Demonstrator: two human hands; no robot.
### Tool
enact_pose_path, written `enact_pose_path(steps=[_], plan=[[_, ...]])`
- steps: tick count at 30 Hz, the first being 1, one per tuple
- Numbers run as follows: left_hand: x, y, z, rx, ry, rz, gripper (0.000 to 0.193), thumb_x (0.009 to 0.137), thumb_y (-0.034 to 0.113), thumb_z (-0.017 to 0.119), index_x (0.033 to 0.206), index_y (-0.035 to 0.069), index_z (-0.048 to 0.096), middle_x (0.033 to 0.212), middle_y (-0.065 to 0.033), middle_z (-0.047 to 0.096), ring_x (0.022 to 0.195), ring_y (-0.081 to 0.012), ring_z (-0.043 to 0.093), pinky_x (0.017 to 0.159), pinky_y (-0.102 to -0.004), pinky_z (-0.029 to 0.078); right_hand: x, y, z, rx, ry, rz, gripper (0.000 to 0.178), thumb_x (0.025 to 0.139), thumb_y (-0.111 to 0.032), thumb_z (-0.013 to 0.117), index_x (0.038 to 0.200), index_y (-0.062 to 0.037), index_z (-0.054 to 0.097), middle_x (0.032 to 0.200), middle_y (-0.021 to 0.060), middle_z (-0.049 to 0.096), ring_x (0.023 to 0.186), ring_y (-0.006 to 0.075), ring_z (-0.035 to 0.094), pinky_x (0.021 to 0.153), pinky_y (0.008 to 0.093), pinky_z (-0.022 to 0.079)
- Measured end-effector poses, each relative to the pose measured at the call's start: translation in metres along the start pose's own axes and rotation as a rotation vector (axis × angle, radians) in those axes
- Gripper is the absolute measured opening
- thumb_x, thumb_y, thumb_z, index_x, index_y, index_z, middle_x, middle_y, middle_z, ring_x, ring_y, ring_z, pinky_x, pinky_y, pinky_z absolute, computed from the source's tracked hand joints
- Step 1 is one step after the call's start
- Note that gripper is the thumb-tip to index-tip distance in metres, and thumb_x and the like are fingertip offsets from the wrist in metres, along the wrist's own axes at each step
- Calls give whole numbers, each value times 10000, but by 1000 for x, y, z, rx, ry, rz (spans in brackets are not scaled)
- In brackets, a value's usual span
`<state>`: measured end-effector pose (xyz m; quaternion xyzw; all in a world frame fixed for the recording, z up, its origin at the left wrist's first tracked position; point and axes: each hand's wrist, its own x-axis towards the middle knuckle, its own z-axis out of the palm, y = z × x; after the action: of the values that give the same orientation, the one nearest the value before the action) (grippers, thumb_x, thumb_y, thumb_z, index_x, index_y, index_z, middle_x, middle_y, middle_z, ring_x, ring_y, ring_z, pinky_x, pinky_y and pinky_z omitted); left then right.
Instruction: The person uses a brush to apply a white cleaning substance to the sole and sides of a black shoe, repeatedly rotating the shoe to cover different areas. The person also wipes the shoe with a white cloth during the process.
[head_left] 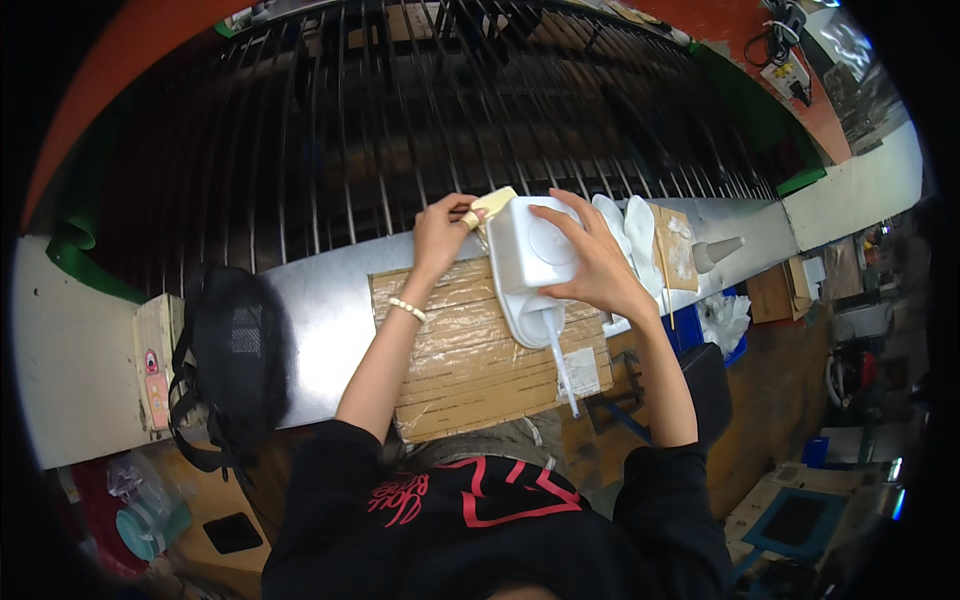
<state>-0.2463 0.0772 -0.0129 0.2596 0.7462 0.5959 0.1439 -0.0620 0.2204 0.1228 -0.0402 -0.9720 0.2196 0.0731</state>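
A boxy white plastic housing (548, 245) with a round mark on its face stands over the cardboard mat (450, 370). Its lower part is a rounded white base, and from there a thin white tube (562, 365) hangs toward me past the middle of the mat. My right hand (600, 262) grips the housing from the right, thumb and fingers spread across its top and side. At its far left edge, my left hand (445, 232) pinches a pale yellow piece (494, 203), cloth or sponge, I cannot tell which. That piece touches or nearly touches the housing.
Beyond the metal ledge (320, 320) run many metal bars (350, 130). White curved parts (640, 240), a small board (680, 232) and a cone-tipped bottle (720, 252) lie right of my hand. A blue bin (738, 350) stands below them. A black bag (235, 350) sits left.
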Motion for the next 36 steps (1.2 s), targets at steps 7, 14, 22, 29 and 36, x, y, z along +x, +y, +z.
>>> enact_pose_path(steps=[7,14,22,29,36], plan=[[-1,8,18,337,-6,30,329,980,375,635,1257,220,724,1198,-84,751,1193,-263,647,1159,-510,213,0,22,-5,114,-23,-28,1046,500,-86,934,1454,-235,532,1622,94,329,1521,392,262,1251,543,311],[25,2,6,349,-179,102,295,998,214,586,1276,197,684,1199,-69,744,1156,-255,675,1030,-411,442,6,27,7,89,26,-73,1032,504,-117,935,1453,-196,539,1609,117,343,1472,374,352,1215,495,355],[39,1,10,229,-302,74,284,1042,330,533,1245,221,700,1163,-43,754,1178,-257,644,1073,-481,325,-4,13,11,21,140,-14,1005,489,-178,940,1425,-192,574,1563,162,386,1418,423,376,1187,550,367],[36,7,13,136,-311,47,343,1069,308,492,1345,182,653,1270,-97,714,1261,-292,620,1136,-471,357,-10,11,9,28,147,24,1021,512,-177,949,1451,-186,550,1568,161,375,1429,422,361,1191,538,363],[-73,36,-20,374,-137,141,406,1067,281,503,1419,103,601,1543,-160,492,1490,-353,363,1234,-496,228,-13,19,11,-30,139,-12,1025,588,-203,950,1499,-176,482,1605,232,301,1456,520,307,1188,590,349]])
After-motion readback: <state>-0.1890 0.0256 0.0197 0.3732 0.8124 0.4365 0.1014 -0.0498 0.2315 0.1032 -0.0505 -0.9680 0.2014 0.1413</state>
